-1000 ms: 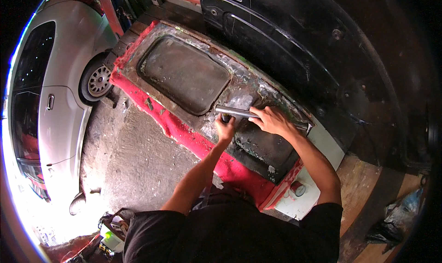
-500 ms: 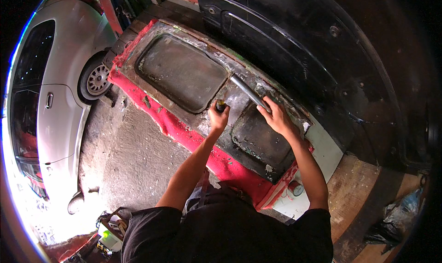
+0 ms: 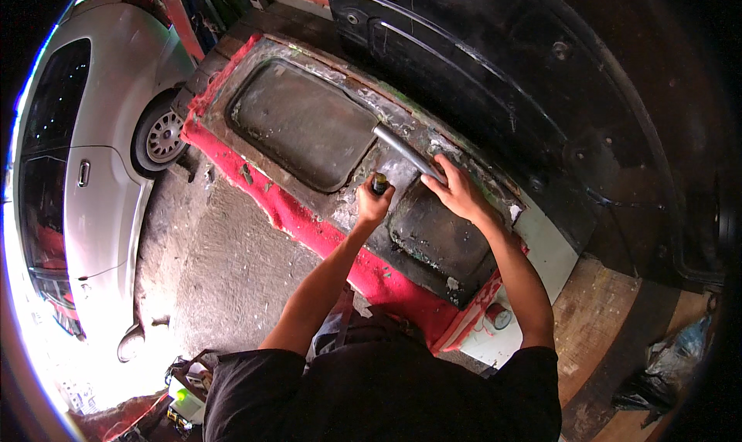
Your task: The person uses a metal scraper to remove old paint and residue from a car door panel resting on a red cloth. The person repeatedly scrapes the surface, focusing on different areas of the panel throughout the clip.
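Two bare hands: both over a worn, door-like panel, elbows bent, forearms reaching up from a black shirt (image 3: 386, 388).
Left hand (image 3: 374, 202): closed around a short dark handle, thumb and fingers wrapped about it.
Dark handle (image 3: 379, 183): tipped up toward the camera, its end yellowish; the lower part is hidden, so whether it meets the panel cannot be told.
Right hand (image 3: 460, 191): grasping the near end of a grey metal bar, fingers laid over it.
Grey metal bar (image 3: 403, 150): slanting up and left from the right hand, its far end at the corner of the large recess; contact with the surface is unclear.
Door-like panel (image 3: 338, 208): lying flat and aslant beneath both hands, scuffed and patchy with flaking paint.
Large recess (image 3: 301, 125): rounded corners, on the panel's upper left.
Small recess (image 3: 444, 227): nearer the right forearm, darker.
Red cloth (image 3: 394, 296): under the panel, showing along its near edge.
Tin (image 3: 498, 317): on a white board (image 3: 547, 235), beside the cloth.
Left side: a silver car (image 3: 108, 180) on rough floor (image 3: 232, 249).
Beyond: a big black panel (image 3: 495, 71).
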Demonstrator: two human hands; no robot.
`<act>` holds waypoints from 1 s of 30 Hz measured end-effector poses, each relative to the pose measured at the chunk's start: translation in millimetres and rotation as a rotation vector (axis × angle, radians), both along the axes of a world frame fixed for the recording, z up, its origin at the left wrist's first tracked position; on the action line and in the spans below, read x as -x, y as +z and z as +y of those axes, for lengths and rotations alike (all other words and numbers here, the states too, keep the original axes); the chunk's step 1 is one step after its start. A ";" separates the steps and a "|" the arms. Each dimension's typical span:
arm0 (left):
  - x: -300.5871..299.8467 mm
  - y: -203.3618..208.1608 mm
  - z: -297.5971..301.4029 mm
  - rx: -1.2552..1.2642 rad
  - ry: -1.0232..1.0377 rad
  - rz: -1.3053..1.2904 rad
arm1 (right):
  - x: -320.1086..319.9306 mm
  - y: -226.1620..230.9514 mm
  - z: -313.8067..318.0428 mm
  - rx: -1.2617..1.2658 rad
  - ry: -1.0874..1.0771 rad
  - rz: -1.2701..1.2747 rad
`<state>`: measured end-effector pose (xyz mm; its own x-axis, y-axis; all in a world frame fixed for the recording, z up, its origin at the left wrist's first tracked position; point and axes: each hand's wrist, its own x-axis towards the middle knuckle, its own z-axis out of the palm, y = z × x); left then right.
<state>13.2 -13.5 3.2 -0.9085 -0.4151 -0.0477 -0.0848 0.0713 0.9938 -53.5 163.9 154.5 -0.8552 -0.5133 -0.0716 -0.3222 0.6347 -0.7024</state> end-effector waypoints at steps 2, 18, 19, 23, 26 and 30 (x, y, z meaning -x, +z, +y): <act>1.1 2.0 0.2 0.033 -0.026 0.004 | 6.5 -6.4 -2.2 0.070 -0.066 0.061; -2.9 0.7 2.4 0.060 -0.109 0.004 | 0.1 -5.3 1.9 0.108 -0.151 0.152; -4.7 1.1 3.1 0.064 -0.105 -0.007 | -8.6 5.5 1.8 -0.168 0.004 -0.038; -6.5 11.6 3.5 0.062 -0.135 -0.008 | -5.6 -8.8 9.3 -0.186 0.001 -0.001; -7.5 11.8 1.8 0.066 -0.151 -0.017 | 10.5 8.6 9.7 0.057 -0.230 -0.056; -5.1 17.5 5.3 0.101 -0.141 0.006 | -1.3 -22.9 5.7 0.238 -0.248 0.140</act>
